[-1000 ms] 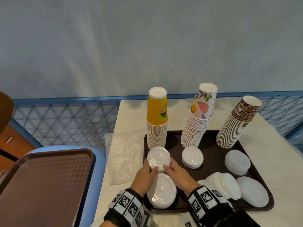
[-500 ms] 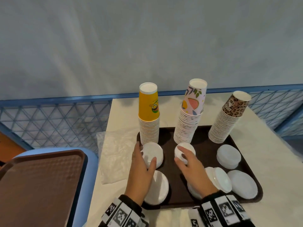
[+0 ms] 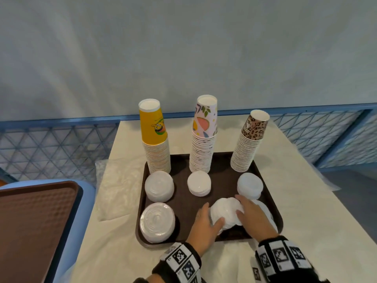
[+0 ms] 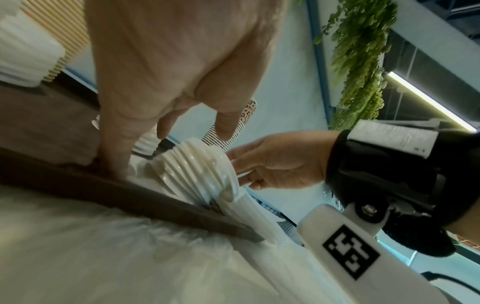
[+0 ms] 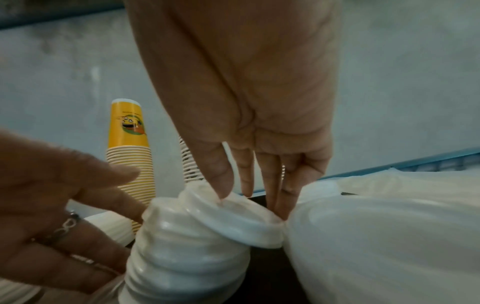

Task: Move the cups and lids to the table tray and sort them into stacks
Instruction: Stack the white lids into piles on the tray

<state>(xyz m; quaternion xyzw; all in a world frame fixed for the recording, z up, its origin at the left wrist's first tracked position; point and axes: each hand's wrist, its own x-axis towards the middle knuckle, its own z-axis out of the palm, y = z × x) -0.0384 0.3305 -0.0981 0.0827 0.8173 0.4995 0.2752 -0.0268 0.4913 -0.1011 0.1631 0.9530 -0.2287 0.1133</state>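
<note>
Both hands, left (image 3: 206, 225) & right (image 3: 252, 216), grasp tilted lid stack (image 3: 225, 213) on tray (image 3: 183, 201).

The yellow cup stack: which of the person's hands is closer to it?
Left. The left hand lies below and right of the yellow cup stack, holding the tilted lid stack; the right hand holds that stack's far side.

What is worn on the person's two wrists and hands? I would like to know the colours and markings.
Both hands are bare. The left hand has a thin ring on one finger. Each wrist carries a black band with white blocks printed with black square-code markers. The right hand shows no ring.
</note>
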